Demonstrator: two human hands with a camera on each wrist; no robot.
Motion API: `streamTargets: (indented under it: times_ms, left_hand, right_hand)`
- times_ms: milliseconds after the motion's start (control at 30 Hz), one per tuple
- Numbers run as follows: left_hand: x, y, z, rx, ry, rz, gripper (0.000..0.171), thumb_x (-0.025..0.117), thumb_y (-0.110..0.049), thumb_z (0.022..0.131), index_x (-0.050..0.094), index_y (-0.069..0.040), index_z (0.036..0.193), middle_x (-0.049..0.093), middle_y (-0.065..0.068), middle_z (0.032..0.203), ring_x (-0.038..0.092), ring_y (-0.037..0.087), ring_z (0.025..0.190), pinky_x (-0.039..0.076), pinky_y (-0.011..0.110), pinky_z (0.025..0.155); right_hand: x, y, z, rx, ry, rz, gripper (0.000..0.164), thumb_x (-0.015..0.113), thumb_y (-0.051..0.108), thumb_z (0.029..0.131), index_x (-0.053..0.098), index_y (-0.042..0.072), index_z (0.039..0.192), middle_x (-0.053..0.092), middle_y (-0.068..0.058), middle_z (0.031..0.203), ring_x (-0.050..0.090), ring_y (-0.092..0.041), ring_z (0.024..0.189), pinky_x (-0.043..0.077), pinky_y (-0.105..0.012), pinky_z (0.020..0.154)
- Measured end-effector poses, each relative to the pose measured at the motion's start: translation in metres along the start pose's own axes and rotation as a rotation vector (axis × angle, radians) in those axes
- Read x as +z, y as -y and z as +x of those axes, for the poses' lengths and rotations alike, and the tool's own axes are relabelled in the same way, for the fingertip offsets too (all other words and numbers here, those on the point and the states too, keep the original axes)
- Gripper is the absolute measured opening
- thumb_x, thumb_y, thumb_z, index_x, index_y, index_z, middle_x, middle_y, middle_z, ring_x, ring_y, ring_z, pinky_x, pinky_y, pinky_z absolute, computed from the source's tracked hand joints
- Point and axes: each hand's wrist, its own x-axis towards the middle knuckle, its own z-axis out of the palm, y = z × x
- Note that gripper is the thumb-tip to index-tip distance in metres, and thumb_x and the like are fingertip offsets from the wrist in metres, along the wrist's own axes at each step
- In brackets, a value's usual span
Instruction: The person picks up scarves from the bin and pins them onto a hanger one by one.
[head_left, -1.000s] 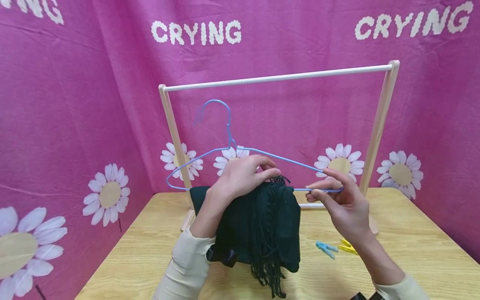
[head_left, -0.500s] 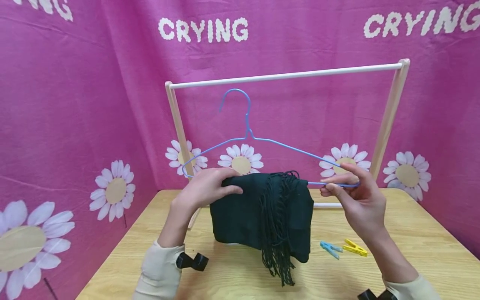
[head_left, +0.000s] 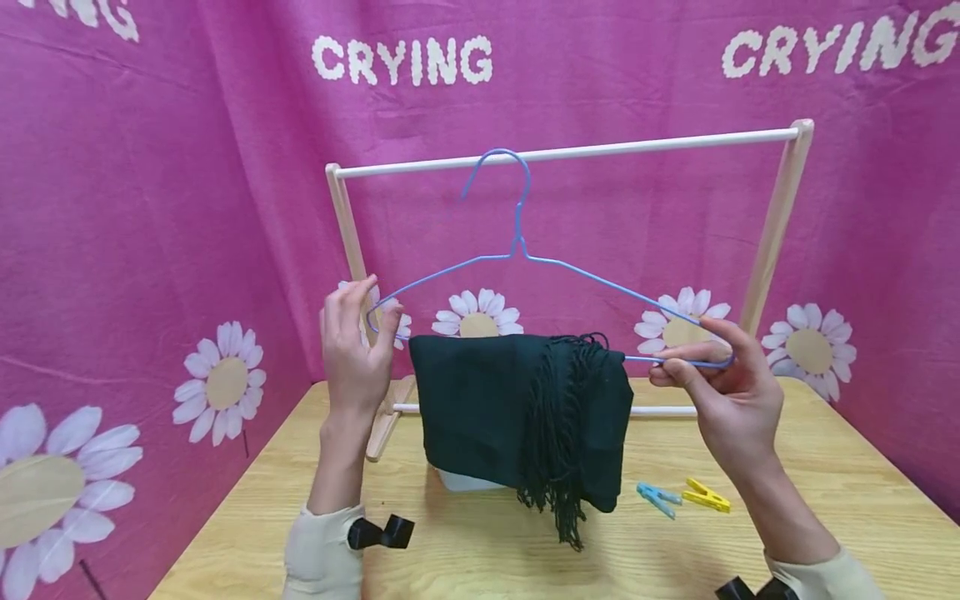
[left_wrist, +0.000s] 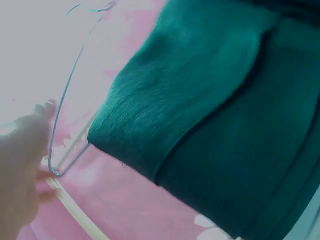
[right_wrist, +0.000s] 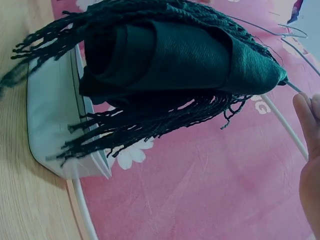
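A folded dark green fringed scarf (head_left: 480, 400) hangs over the lower bar of a blue wire clothes hanger (head_left: 517, 225). My right hand (head_left: 738, 400) pinches the hanger's right corner between thumb and fingers. At the left corner, my left hand (head_left: 352, 350) is raised with its fingers spread and its thumb apart, close to the wire; contact is hard to make out. The left wrist view shows the scarf's layered folds (left_wrist: 150, 100) beside that corner. In the head view the hook overlaps the white rod (head_left: 637, 148) of a wooden rack; whether they touch cannot be told.
Behind the scarf a white box (right_wrist: 50, 115) stands on the wooden table (head_left: 255, 517), mostly hidden in the head view. A blue clothespin (head_left: 658, 498) and a yellow clothespin (head_left: 707, 495) lie near my right forearm. Pink flowered cloth surrounds the table.
The hanger and scarf have risen and shifted right, bringing the hook up to rod height. My left hand has left the scarf and moved to the hanger's left corner; the right keeps its pinch.
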Motion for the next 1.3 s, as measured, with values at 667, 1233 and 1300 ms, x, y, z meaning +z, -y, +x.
streamTargets:
  times_ms: [667,1233,1300]
  left_hand:
    - [0.015,0.016,-0.031,-0.249,-0.07,-0.463,0.028,0.076,0.002,0.083,0.073,0.002,0.11,0.04,-0.006,0.065,0.028,0.006,0.053,0.022,0.02,0.045]
    - [0.018,0.014,-0.03,-0.123,-0.223,-0.512,0.023,0.078,-0.003,0.082,0.074,0.01,0.101,0.075,-0.013,0.086,0.048,0.002,0.058,0.037,0.012,0.052]
    - [0.017,0.015,-0.029,-0.122,-0.227,-0.522,0.024,0.079,-0.005,0.082,0.074,0.01,0.101,0.075,-0.009,0.084,0.044,0.002,0.055,0.033,0.013,0.05]
  right_hand:
    - [-0.023,-0.004,0.002,0.171,0.093,0.027,0.066,0.046,-0.038,0.079,0.031,-0.02,0.141,0.072,-0.022,0.095,0.075,-0.026,0.077,0.059,-0.036,0.071]
    - [-0.032,-0.009,-0.001,0.303,0.132,-0.066,0.065,0.05,-0.032,0.083,0.033,-0.013,0.143,0.073,-0.017,0.097,0.075,-0.024,0.078,0.06,-0.037,0.067]
    - [-0.032,-0.009,-0.001,0.307,0.136,-0.063,0.065,0.05,-0.032,0.083,0.033,-0.012,0.143,0.073,-0.018,0.097,0.075,-0.024,0.078,0.06,-0.037,0.067]
